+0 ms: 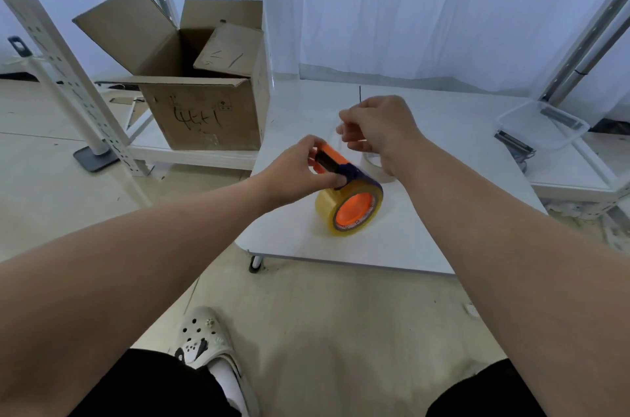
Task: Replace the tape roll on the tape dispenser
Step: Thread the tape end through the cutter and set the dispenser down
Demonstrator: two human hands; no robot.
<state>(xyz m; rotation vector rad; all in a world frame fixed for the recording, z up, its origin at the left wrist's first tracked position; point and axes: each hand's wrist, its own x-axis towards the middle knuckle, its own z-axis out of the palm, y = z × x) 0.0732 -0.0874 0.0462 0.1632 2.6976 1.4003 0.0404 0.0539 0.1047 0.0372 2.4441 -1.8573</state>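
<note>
An orange tape dispenser (353,208) with a dark blue frame stands on the low white table (443,212). A yellowish clear tape roll (329,208) sits around its orange hub. My left hand (300,174) grips the dispenser's orange and black top end. My right hand (378,130) is raised just beyond it, fingers pinched on what looks like the clear tape's free end, which is hard to see. An empty-looking pale tape core (375,164) lies on the table behind the dispenser, partly hidden by my right wrist.
An open cardboard box (201,106) stands on a low shelf at the left. White metal rack posts (64,69) rise at left and right. A clear plastic tray (542,123) sits at the table's right. My shoe (208,338) rests on the floor below.
</note>
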